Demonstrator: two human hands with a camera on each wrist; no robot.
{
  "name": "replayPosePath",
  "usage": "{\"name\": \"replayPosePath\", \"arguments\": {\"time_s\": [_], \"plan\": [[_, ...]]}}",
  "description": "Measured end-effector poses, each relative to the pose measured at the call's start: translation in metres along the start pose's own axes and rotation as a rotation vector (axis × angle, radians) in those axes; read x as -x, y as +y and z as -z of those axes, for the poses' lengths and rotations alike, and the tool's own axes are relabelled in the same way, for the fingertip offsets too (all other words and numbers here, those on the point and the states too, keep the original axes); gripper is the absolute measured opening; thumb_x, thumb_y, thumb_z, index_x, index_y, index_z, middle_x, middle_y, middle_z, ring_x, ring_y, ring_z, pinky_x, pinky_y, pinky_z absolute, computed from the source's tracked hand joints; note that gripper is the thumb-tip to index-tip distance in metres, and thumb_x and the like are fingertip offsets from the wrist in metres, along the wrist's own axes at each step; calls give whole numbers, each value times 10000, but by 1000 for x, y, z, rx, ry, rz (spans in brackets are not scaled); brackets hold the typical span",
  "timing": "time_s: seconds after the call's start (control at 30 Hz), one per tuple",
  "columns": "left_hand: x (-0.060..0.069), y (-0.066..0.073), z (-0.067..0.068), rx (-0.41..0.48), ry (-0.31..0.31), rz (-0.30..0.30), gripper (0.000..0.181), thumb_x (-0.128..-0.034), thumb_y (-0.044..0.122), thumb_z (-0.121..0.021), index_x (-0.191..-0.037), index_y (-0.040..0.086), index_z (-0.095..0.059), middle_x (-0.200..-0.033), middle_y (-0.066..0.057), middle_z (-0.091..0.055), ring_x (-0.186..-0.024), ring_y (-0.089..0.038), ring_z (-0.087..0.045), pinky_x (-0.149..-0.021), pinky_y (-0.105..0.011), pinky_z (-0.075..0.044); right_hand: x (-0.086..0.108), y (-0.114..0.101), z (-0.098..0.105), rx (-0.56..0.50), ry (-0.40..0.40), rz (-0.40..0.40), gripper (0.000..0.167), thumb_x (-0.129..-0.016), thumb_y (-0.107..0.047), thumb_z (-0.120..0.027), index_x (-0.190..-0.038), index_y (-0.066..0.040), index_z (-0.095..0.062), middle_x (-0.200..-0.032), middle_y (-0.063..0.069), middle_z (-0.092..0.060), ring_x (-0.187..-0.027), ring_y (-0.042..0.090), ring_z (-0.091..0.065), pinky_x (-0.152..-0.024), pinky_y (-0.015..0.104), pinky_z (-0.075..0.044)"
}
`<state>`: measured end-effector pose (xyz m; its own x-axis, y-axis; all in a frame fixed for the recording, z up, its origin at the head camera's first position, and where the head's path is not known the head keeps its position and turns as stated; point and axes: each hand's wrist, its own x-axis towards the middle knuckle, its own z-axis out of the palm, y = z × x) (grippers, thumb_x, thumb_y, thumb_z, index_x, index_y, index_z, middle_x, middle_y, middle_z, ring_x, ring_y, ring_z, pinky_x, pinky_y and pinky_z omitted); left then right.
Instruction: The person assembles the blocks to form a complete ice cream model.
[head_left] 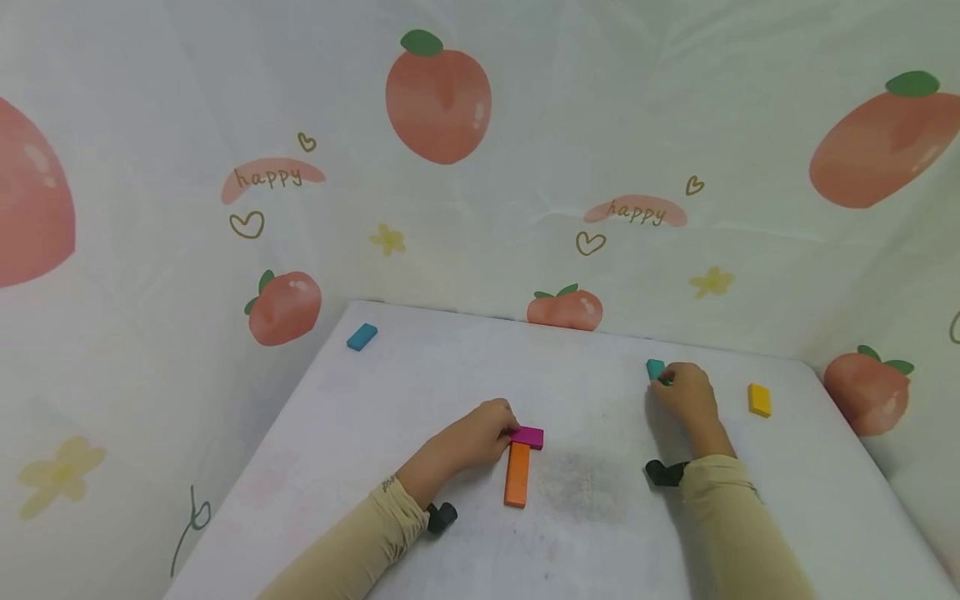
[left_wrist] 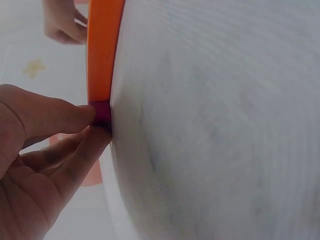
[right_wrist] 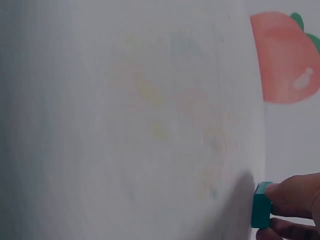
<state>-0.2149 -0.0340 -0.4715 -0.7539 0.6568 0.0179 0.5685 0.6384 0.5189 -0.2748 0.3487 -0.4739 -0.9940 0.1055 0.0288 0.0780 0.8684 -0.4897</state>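
My left hand pinches the left end of a magenta block between thumb and fingers. That block lies crosswise at the far end of a long orange block, and the two touch on the table. In the left wrist view the thumb and a fingertip grip the magenta block right against the orange block. Farther right, my right hand pinches a teal block. The right wrist view shows thumb and fingers on the teal block, close to the table surface; whether it touches the table I cannot tell.
A blue block lies at the table's far left corner. A yellow block sits to the right of my right hand. Behind the white table hangs a peach-printed cloth. Dark wrist-camera mounts stick out below both hands.
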Motion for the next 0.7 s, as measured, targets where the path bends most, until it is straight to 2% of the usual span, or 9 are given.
{"name": "replayPosePath", "arguments": {"time_s": [0.5, 0.7], "plan": [[0, 0, -1, -4, 3, -10, 194, -984, -26, -675, -1132, -20, -800, -1037, -99, -693, -937, -143, -631, -860, -223, -577, 7, -50, -28, -28, -27, 169, 231, -886, -60, -687, -1026, 111, -754, -1070, 307, -712, -995, 454, -699, -882, 589, -583], [1, 1, -1, 1, 6, -16, 193, -979, -40, -670, -1120, -27, -801, -1041, -111, -695, -946, -163, -642, -864, -238, -583, 12, -66, -40, -32, -65, 210, 233, -898, -61, -688, -1050, 97, -767, -1074, 279, -727, -980, 408, -711, -881, 566, -594]]}}
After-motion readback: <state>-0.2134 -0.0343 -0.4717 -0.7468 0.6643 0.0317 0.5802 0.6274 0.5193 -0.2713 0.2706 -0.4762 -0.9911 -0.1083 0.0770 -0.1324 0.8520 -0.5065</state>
